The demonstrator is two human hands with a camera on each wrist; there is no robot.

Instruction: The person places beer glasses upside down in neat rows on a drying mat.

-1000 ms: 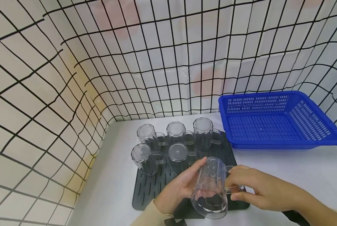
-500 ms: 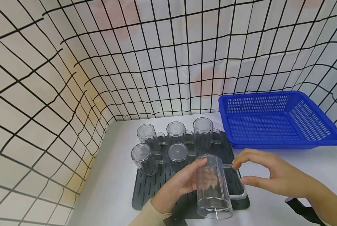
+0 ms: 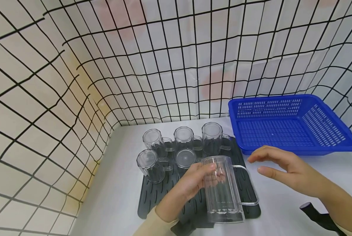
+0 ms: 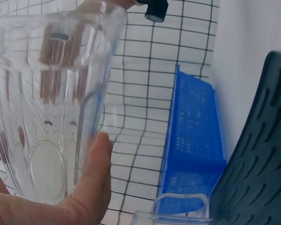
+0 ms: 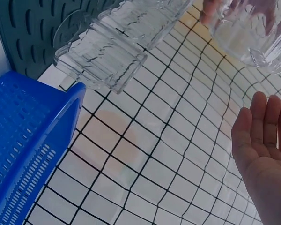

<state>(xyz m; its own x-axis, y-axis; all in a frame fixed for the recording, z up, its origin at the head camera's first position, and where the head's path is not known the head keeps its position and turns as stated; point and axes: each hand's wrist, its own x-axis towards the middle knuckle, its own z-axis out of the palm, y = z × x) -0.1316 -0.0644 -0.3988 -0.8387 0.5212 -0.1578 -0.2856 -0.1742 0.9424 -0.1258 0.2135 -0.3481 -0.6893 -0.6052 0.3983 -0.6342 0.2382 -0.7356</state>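
A clear glass mug (image 3: pixel 224 193) is held above the front of the dark drying mat (image 3: pixel 164 200), its handle toward the right. My left hand (image 3: pixel 190 182) grips it near its far end, thumb across the side. In the left wrist view the fingers curl round the lower part of the mug (image 4: pixel 47 117). My right hand (image 3: pixel 287 170) hovers right of the handle, apart from it, fingers loosely bent. In the right wrist view that right hand (image 5: pixel 267 145) holds nothing. Several more mugs (image 3: pixel 212 139) stand upside down in two rows on the mat, handles to the right.
A blue plastic basket (image 3: pixel 282 149) stands at the back right, beside the mat, with nothing seen in it. Black wire grid panels (image 3: pixel 176 65) rise behind and to the left of the white table (image 3: pixel 114 170).
My right hand has let go of the mug's handle and drawn back up and right. In my left hand the mug has turned, its near rim now seen more edge-on.
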